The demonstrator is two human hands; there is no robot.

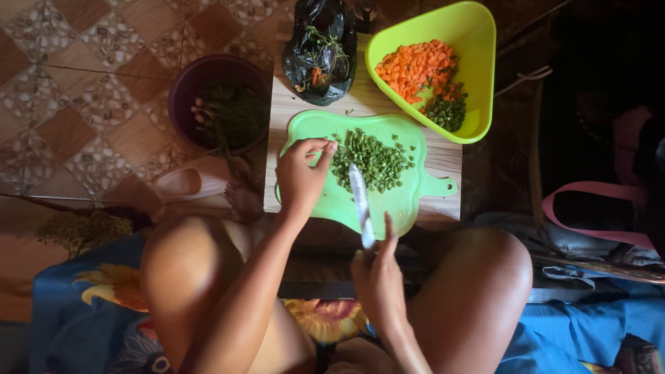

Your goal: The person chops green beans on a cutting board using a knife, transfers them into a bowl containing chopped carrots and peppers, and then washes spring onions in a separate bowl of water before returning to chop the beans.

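Observation:
A light green cutting board (pixel 409 201) lies on a small wooden table (pixel 443 156) between my knees. A heap of chopped green beans (pixel 370 161) covers its middle. My left hand (pixel 303 176) rests on the board's left side, thumb and fingertips pinched together at the edge of the heap; whether a piece is between them is too small to tell. My right hand (pixel 377 277) grips a knife (pixel 360 201) by the handle, its pale blade pointing away from me over the board beside the beans.
A lime green bowl (pixel 478 41) at the back right holds diced carrot (pixel 415 66) and chopped beans. A black plastic bag (pixel 320 52) of scraps sits behind the board. On the tiled floor to the left stand a purple bowl (pixel 185 86) with green stalks and a pink sandal (pixel 190 181).

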